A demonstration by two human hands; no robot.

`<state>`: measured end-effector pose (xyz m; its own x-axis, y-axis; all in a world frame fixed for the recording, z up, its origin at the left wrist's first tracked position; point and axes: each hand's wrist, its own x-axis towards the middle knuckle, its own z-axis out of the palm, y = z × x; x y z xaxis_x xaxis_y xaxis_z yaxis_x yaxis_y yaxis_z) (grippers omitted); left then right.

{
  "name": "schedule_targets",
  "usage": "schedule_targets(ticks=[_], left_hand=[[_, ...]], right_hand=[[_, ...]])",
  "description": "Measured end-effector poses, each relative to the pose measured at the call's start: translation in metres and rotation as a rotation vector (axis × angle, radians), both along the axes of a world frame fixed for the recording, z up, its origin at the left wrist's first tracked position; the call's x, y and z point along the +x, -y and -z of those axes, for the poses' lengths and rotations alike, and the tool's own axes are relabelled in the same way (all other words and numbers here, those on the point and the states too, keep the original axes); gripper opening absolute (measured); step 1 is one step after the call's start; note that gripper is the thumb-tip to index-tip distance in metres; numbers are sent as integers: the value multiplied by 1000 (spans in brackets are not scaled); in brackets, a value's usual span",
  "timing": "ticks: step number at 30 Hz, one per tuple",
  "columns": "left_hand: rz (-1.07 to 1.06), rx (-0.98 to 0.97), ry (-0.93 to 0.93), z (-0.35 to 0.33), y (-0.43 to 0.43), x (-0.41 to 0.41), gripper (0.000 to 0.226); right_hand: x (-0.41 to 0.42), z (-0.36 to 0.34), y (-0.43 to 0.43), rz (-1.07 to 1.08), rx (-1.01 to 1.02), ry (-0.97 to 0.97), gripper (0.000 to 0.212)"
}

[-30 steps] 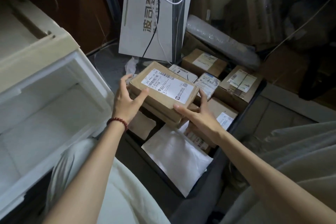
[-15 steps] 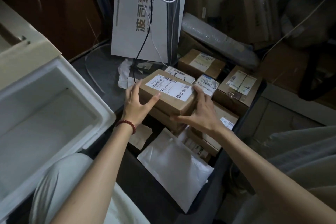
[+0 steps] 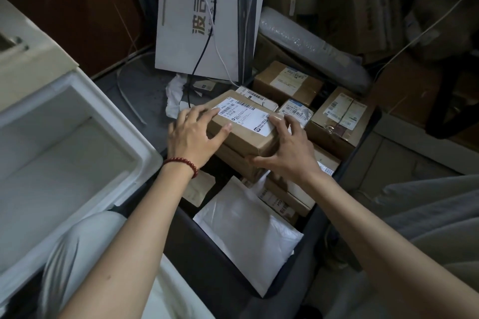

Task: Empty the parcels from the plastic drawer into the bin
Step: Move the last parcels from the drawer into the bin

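While left hand (image 3: 193,137) and right hand (image 3: 290,153) clasp rectangular cardboard parcel (image 3: 241,140) | smooth label (image 3: 246,118)

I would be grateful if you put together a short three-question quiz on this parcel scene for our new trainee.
1. True or false: the left hand and the right hand are both on the same labelled brown parcel.
2. Multiple choice: the white padded mailer lies A) on a shelf, B) in the dark bin, C) in the left hand.
3. Fill in the blank: the left wrist wears a ___ bead bracelet.

Key: 1 true; 2 B; 3 red.
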<state>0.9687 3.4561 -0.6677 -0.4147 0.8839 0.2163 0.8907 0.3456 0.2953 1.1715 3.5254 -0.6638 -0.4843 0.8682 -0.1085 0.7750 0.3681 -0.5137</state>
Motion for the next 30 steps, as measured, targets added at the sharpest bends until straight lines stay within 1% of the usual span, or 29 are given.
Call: schedule_targets(ticks=[6,12,14,15,17,20,22,24,27,30], left_hand=[[1,-44,13,1,3,5,59],[-16,-239,14,-9,9,7,74],[-20,-240,2,-12,15,7,75],[-29,-226,-10,-14,21,7,75],[-62,-198,-22,-18,33,8,71],[-132,-167,-7,-26,49,10,57],[-182,-157,-5,-34,60,12,48],[-230,-132,-15,-43,73,14,44],[-313,-87,-33,-60,95,10,43],[-398,-57,-63,-84,126,3,43]], right_hand=[[0,1,2,3,-18,23,109],[1,-6,-1,-55,1,182,117],[3,-13,-4,-76,3,206,122],[3,-17,-4,-80,14,183,123],[0,-24,-1,-93,65,119,115],[-13,-35,11,-161,197,45,88],[-25,-44,22,-209,257,-10,75],[-38,-54,33,-266,285,-64,69],[-62,-70,50,-368,303,-148,64],[-83,-85,68,-461,322,-183,61]])
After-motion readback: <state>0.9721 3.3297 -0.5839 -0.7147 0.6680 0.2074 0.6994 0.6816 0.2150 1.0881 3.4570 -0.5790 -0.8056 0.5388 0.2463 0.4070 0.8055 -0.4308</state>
